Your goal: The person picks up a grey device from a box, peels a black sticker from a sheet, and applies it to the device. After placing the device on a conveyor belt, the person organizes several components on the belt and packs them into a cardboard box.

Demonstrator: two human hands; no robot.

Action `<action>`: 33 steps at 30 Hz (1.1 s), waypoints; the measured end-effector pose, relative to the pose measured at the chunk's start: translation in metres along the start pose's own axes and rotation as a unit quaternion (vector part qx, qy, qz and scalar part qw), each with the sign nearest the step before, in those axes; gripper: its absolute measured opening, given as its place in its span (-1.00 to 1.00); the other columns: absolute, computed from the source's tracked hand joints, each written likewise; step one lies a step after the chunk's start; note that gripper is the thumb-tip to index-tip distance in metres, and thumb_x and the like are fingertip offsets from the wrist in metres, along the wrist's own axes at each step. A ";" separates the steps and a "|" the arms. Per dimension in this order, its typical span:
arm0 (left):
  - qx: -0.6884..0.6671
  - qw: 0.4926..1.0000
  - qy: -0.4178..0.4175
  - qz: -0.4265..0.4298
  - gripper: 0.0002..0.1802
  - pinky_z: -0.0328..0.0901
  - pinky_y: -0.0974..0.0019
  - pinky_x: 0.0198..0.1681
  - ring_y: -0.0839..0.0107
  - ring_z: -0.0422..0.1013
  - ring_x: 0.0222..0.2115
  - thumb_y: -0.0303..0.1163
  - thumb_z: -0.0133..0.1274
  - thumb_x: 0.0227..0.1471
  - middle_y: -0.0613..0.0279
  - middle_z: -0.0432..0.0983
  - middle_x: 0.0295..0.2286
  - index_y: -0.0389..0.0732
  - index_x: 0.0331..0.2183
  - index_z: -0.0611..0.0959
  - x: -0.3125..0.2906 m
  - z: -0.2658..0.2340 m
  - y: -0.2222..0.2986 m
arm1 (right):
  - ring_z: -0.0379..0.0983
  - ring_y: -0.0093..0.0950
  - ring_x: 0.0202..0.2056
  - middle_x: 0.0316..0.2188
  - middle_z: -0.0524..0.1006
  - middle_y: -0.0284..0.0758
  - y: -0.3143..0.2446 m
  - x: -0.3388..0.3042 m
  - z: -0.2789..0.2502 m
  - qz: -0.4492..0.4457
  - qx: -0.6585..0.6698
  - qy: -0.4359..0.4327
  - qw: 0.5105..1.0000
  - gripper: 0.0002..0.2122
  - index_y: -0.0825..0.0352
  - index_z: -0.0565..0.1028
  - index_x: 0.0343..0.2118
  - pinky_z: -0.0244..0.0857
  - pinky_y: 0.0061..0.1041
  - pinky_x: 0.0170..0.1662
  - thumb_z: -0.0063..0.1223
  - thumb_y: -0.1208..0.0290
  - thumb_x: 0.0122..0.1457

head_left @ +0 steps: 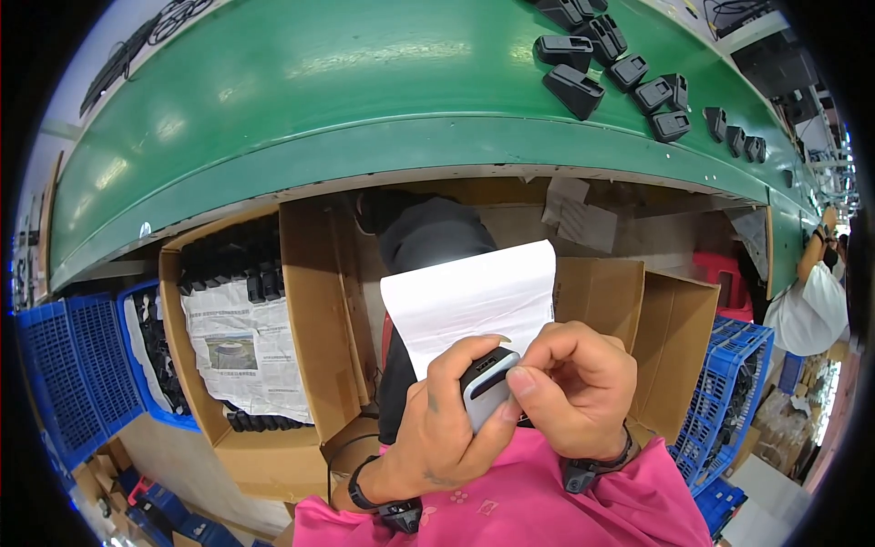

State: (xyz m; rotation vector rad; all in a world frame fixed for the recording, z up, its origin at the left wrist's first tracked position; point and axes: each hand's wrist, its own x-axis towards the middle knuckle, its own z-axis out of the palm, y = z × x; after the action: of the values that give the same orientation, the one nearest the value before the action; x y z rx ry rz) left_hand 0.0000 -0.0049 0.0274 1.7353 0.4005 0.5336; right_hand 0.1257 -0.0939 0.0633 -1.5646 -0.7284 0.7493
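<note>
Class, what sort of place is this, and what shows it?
Probably a factory or assembly workshop: a long green workbench bearing black plastic parts, a cardboard box packed with dark pieces, and blue plastic crates.

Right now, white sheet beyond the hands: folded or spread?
Spread: the white sheet shows one broad face beyond the left hand and right hand. Its near edge is partly hidden.

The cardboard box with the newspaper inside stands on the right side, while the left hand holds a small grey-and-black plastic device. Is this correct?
Only the side is wrong: the head view shows the cardboard box with the newspaper inside on the left. The left hand does hold a small grey-and-black plastic device.
</note>
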 end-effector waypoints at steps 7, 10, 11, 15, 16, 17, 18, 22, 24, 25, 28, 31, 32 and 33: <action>0.013 1.000 -0.001 -0.004 -0.39 0.41 0.20 -0.37 0.05 0.51 -0.42 -0.49 0.12 -0.09 -0.15 0.44 -0.27 -0.46 -0.02 0.24 0.001 0.001 -0.003 | 0.34 -0.72 -0.62 -0.65 0.46 -0.38 0.005 0.004 0.002 -0.007 -0.015 0.001 1.000 -0.90 0.47 0.40 -0.50 0.19 -0.74 -0.58 0.08 0.59 0.06; 0.034 0.999 0.006 0.006 -0.38 0.41 0.20 -0.39 0.04 0.51 -0.43 -0.50 0.13 -0.10 -0.14 0.44 -0.27 -0.47 -0.02 0.24 0.003 0.001 -0.004 | 0.34 -0.73 -0.62 -0.64 0.46 -0.38 0.007 0.006 0.003 -0.001 -0.020 0.003 1.000 -0.89 0.46 0.40 -0.50 0.18 -0.74 -0.57 0.10 0.58 0.06; 0.049 0.999 0.016 0.012 -0.39 0.41 0.19 -0.38 0.03 0.50 -0.43 -0.49 0.11 -0.09 -0.14 0.45 -0.28 -0.45 -0.02 0.24 0.004 0.002 -0.005 | 0.34 -0.73 -0.61 -0.64 0.46 -0.38 0.008 0.007 0.004 0.004 -0.022 0.008 1.000 -0.88 0.45 0.40 -0.51 0.18 -0.75 -0.57 0.11 0.57 0.06; -0.028 0.995 0.023 -0.097 -0.44 0.39 0.19 -0.33 0.09 0.50 -0.41 -0.46 0.06 -0.02 -0.12 0.45 -0.26 -0.39 0.00 0.24 0.004 0.000 -0.008 | 0.23 -0.79 -0.64 -0.70 0.41 -0.47 0.019 0.020 -0.010 0.070 -0.074 -0.008 0.995 -0.79 0.35 0.37 -0.63 0.07 -0.75 -0.61 0.19 0.52 0.04; -0.180 0.961 0.030 -0.207 -0.47 0.27 0.33 -0.15 0.37 0.33 -0.25 -0.45 -0.07 0.00 0.00 0.38 -0.28 -0.36 0.01 0.19 0.004 0.001 -0.005 | 0.18 -0.80 -0.65 -0.71 0.38 -0.51 0.031 0.026 -0.013 0.083 -0.043 0.033 0.995 -0.76 0.33 0.35 -0.64 0.02 -0.74 -0.62 0.18 0.50 0.06; -0.182 0.961 0.032 -0.204 -0.47 0.27 0.33 -0.15 0.37 0.33 -0.25 -0.45 -0.07 0.00 0.00 0.38 -0.28 -0.36 0.01 0.19 0.006 -0.001 -0.008 | 0.13 -0.81 -0.66 -0.71 0.35 -0.55 0.038 0.030 -0.019 0.092 -0.016 0.076 0.993 -0.74 0.30 0.32 -0.65 -0.03 -0.73 -0.64 0.17 0.49 0.08; -0.227 0.952 0.021 -0.205 -0.47 0.27 0.34 -0.17 0.39 0.32 -0.28 -0.45 -0.08 0.00 0.00 0.38 -0.30 -0.35 0.01 0.18 0.007 -0.003 -0.014 | 0.12 -0.82 -0.67 -0.71 0.35 -0.56 0.040 0.031 -0.029 0.099 0.023 0.086 0.991 -0.74 0.29 0.31 -0.64 -0.04 -0.74 -0.65 0.16 0.48 0.09; -0.304 0.927 0.010 -0.219 -0.47 0.29 0.39 -0.28 0.43 0.32 -0.37 -0.41 -0.09 -0.02 -0.01 0.39 -0.35 -0.32 -0.01 0.17 0.012 -0.011 -0.020 | 0.12 -0.82 -0.72 -0.73 0.32 -0.54 0.052 0.030 -0.046 0.122 0.026 0.104 0.987 -0.75 0.28 0.29 -0.61 -0.04 -0.76 -0.68 0.10 0.47 0.13; -0.328 0.916 0.010 -0.229 -0.47 0.31 0.40 -0.32 0.42 0.34 -0.39 -0.41 -0.08 -0.03 -0.02 0.40 -0.35 -0.31 -0.01 0.17 0.015 -0.015 -0.023 | 0.13 -0.80 -0.76 -0.76 0.30 -0.53 0.058 0.033 -0.044 0.118 -0.022 0.121 0.985 -0.75 0.28 0.28 -0.61 -0.03 -0.76 -0.72 0.08 0.47 0.14; -0.348 0.909 0.024 -0.228 -0.49 0.32 0.40 -0.36 0.41 0.36 -0.42 -0.38 -0.06 -0.02 -0.02 0.41 -0.36 -0.31 -0.03 0.20 0.015 -0.017 -0.025 | 0.13 -0.80 -0.76 -0.76 0.30 -0.53 0.059 0.034 -0.042 0.120 -0.024 0.115 0.986 -0.75 0.28 0.28 -0.61 -0.03 -0.76 -0.72 0.08 0.47 0.14; -0.379 0.899 0.063 -0.212 -0.55 0.33 0.41 -0.44 0.40 0.38 -0.48 -0.31 -0.02 0.01 -0.01 0.43 -0.40 -0.30 -0.10 0.28 0.013 -0.023 -0.035 | 0.13 -0.79 -0.75 -0.76 0.29 -0.54 0.061 0.039 -0.035 0.144 -0.047 0.111 0.982 -0.76 0.25 0.30 -0.60 -0.01 -0.75 -0.70 0.09 0.44 0.15; -0.402 0.875 0.133 -0.234 -0.70 0.30 0.44 -0.47 0.46 0.38 -0.54 -0.24 -0.02 0.10 0.10 0.44 -0.49 -0.30 -0.28 0.43 0.014 -0.031 -0.045 | 0.12 -0.78 -0.74 -0.75 0.25 -0.57 0.069 0.039 -0.049 0.130 -0.144 0.162 0.968 -0.76 0.21 0.31 -0.61 -0.06 -0.75 -0.72 0.06 0.40 0.17; -0.391 0.878 0.156 -0.226 -0.70 0.30 0.45 -0.48 0.47 0.37 -0.54 -0.22 -0.04 0.12 0.13 0.44 -0.51 -0.30 -0.29 0.43 0.014 -0.035 -0.054 | 0.12 -0.78 -0.74 -0.76 0.24 -0.58 0.074 0.040 -0.057 0.134 -0.164 0.184 0.960 -0.75 0.19 0.30 -0.62 -0.07 -0.75 -0.73 0.05 0.38 0.17; -0.381 0.881 0.177 -0.216 -0.69 0.29 0.46 -0.48 0.48 0.37 -0.54 -0.20 -0.06 0.15 0.15 0.44 -0.52 -0.29 -0.30 0.44 0.014 -0.042 -0.063 | 0.09 -0.78 -0.76 -0.77 0.21 -0.58 0.087 0.039 -0.077 0.128 -0.171 0.219 0.952 -0.72 0.17 0.27 -0.64 -0.10 -0.74 -0.75 0.05 0.36 0.18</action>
State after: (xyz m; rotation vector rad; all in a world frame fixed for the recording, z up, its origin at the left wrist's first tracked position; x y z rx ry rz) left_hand -0.0106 0.0507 -0.0249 0.7494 0.7038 0.5765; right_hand 0.2140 -0.1175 -0.0182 -2.0816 -0.3373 0.4425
